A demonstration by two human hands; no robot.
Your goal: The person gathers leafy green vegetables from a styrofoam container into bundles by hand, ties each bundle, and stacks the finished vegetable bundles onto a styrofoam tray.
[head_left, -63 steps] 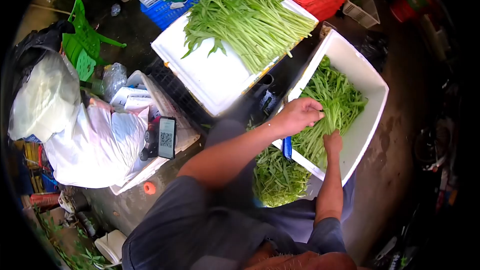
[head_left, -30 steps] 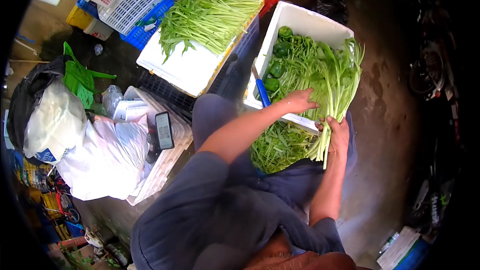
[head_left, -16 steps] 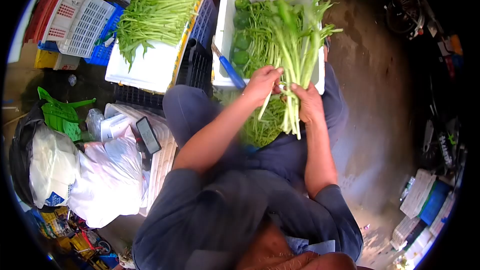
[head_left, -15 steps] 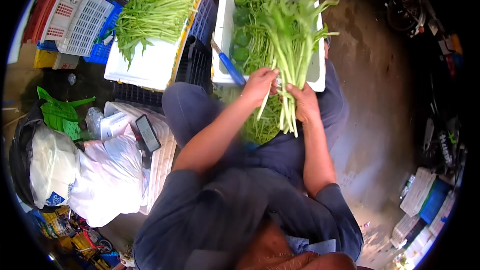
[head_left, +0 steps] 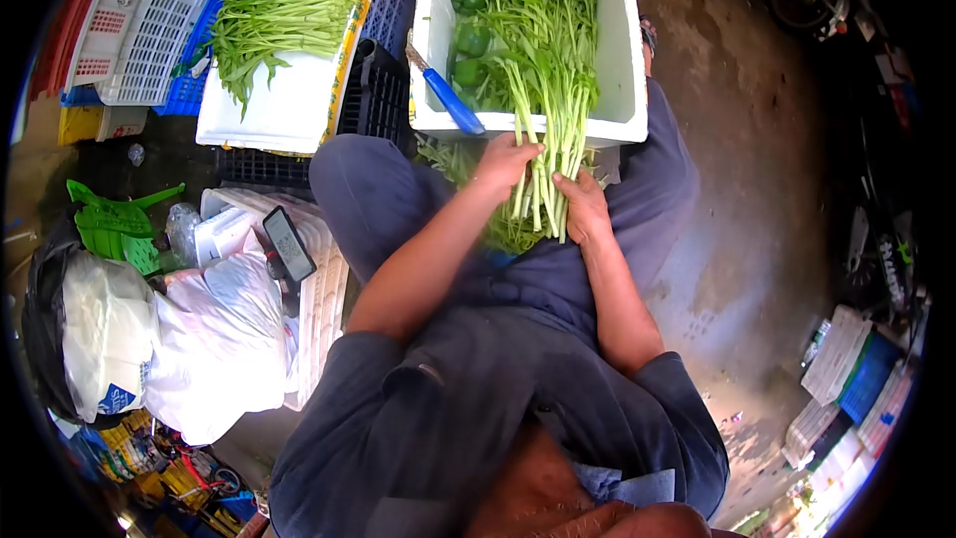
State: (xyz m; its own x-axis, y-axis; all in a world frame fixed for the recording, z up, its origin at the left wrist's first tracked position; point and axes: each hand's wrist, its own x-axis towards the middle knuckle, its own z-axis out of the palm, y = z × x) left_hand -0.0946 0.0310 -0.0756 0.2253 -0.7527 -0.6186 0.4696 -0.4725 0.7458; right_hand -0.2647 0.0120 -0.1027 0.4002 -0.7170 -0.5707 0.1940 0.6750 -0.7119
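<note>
Leafy tops that poked past the foam box's right rim have swung inward since the earlier frame, so the held stalks (head_left: 550, 144) now cross the near edge of the foam box (head_left: 623, 60), leaves inside, cut ends over the lap. The left hand (head_left: 506, 161) grips some of them between thumb and fingers; the right hand (head_left: 583, 203) is closed around the lower ends. The step looks like sorting or evening a handful; the next move would call for a light grip and level ends. A blue-handled knife (head_left: 450, 100) lies across the near left corner, crowding that side; beyond the right edge, bare floor (head_left: 742, 154) leaves room, as does the near half of the white lid (head_left: 267, 108).
</note>
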